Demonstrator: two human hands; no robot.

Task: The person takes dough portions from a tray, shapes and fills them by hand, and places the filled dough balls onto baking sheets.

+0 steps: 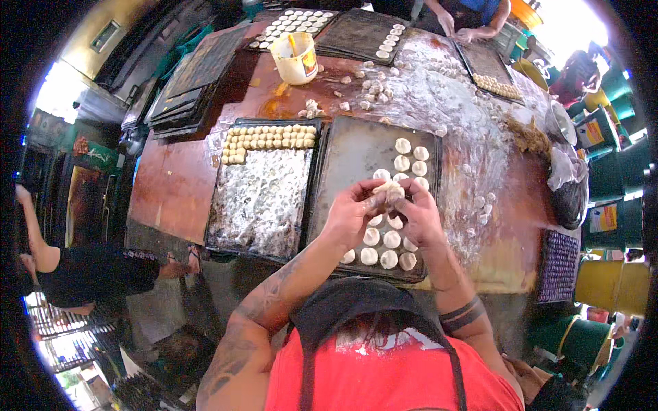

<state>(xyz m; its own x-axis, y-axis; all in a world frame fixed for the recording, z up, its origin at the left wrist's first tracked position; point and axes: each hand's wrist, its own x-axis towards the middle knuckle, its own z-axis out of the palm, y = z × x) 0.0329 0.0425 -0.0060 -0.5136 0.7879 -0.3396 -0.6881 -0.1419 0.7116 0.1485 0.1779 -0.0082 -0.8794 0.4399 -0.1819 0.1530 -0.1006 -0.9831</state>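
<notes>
Between the fingertips of both hands I pinch a piece of dough (389,192), held above a dark baking tray. My left hand (355,209) grips its left side, and my right hand (419,211) closes on its right. Under them, the tray (343,157) carries rows of round, pale dough pieces (391,239) along its right and near parts; my hands hide some of them. Just to the left lies a floured tray (264,198) with small yellowish dough balls (274,137) packed along its far end.
A white bucket (296,65) with a handle sticking out stands farther back. Loose dough lumps (375,88) lie on the floured table (164,181). Stacked trays (195,82) sit far left. Across the table, a person's hands (466,33) work at another tray (488,68). Another person (103,274) is at left.
</notes>
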